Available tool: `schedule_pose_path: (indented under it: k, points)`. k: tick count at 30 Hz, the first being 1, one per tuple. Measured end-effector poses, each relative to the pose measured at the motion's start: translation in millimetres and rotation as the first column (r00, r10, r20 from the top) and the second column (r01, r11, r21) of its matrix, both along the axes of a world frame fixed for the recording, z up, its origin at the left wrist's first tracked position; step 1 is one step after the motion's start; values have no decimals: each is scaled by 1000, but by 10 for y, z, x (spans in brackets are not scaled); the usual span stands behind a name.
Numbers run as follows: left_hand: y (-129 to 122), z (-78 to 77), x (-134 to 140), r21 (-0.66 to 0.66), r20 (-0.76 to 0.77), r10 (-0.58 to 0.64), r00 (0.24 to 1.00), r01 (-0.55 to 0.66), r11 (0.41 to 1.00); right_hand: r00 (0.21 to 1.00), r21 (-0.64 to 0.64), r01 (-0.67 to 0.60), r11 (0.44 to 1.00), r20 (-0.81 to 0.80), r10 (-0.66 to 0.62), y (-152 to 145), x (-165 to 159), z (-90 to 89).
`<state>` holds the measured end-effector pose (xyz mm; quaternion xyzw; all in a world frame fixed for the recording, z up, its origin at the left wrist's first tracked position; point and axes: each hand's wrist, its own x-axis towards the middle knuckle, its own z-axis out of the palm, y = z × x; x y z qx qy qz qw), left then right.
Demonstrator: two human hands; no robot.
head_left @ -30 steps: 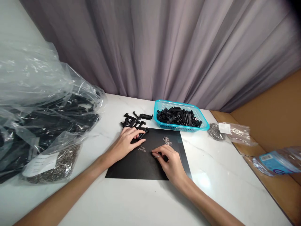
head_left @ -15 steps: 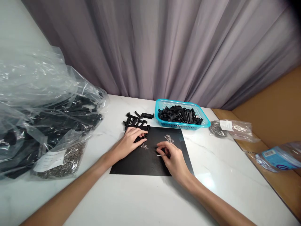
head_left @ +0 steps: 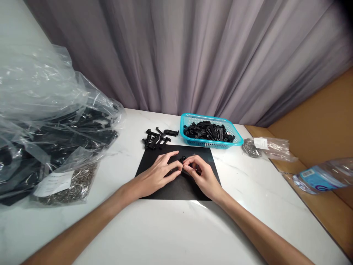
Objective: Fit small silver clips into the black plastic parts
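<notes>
Over the black mat (head_left: 179,189) my two hands meet at the fingertips. My left hand (head_left: 158,173) pinches a small black plastic part (head_left: 182,159) between thumb and forefinger, its other fingers partly stretched; most of the part is hidden. My right hand (head_left: 203,176) is closed in a pinch at the part's right side. The thin metal pin seen in these fingers earlier is now covered by them. Behind the right knuckles, a bit of the small metal pieces (head_left: 194,154) shows. Several loose black parts (head_left: 156,139) lie beyond the mat.
A blue basket (head_left: 239,141) of black parts stands behind the mat. Left are a large clear bag (head_left: 55,129) of black parts and a bag of metal pieces (head_left: 79,184). Right are another such bag (head_left: 251,148), a plastic bottle (head_left: 321,176) and cardboard (head_left: 317,110).
My left hand has moved right and nearer with the black part. My right hand has risen slightly to meet it, and the pin has gone from sight. The view has shifted slightly.
</notes>
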<state>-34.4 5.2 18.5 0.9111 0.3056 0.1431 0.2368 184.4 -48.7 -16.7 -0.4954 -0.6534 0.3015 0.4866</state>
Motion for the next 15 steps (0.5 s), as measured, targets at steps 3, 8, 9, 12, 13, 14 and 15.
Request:
schedule_pose_path:
  k: [3, 8, 9, 12, 13, 14, 15]
  points:
    - [5, -26, 4, 20, -3, -42, 999, 42, 999, 998, -86, -57, 995, -27, 55, 22, 19, -7]
    - [48, -100, 9, 53, 70, -81, 994, 78, 996, 997, -105, -62, 993, -48, 58, 31, 31, -15]
    - [56, -114, 10, 49, 82, -79, 993, 75, 996, 997, -107, -64, 992, -46, 59, 30, 32, -13]
    - [77, -152, 12, 45, 146, -60, 988, 54, 998, 998, -113, -51, 992, -33, 47, 24, 33, -3]
    - [84, -162, 14, 49, 170, -47, 984, 39, 998, 999, -114, -44, 992, -32, 41, 21, 35, 1]
    - [91, -170, 15, 53, 190, -36, 981, 27, 998, 999, -115, -37, 993, -35, 33, 18, 38, 6]
    - [98, -178, 17, 57, 205, -29, 978, 17, 998, 999, -116, -33, 993, -42, 28, 14, 45, 12]
